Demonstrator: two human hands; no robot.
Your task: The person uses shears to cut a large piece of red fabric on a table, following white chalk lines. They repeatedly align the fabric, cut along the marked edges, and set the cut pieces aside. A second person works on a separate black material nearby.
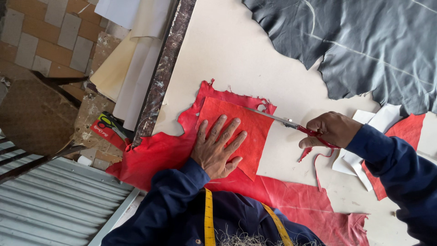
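Left hand (218,148) is lying flat, fingers spread wide, gripping nothing, just pressing down on an orange-red square pattern piece (243,130). That piece is sitting on top of the red leather (159,152), which is spreading across the near part of the bench (236,59) and hanging over its left edge.

Right hand (330,130) is closed around the red handles of the scissors (291,124). Blades are pointing left, running along the top edge of the pattern piece, tips reaching the ragged upper edge of the red leather near the piece's top right corner. Can't tell how far the blades are parted.

A thin red offcut strip (314,159) is dangling just below the right hand, lying on the bench surface.

Other stuff around:
- Dark grey leather hide (364,45) is covering the far right of the bench, well apart from both hands.
- White paper pieces (364,159) and another red scrap (400,132) are lying under and beside the right forearm.
- Yellow measuring tape (208,218) is hanging around the person's neck over a dark blue top.
- Cream-coloured sheets (132,68) are leaning off the bench's left edge.
- A second pair of scissors with black and green handles (109,125) is lying on the floor on a red card, left of the bench.
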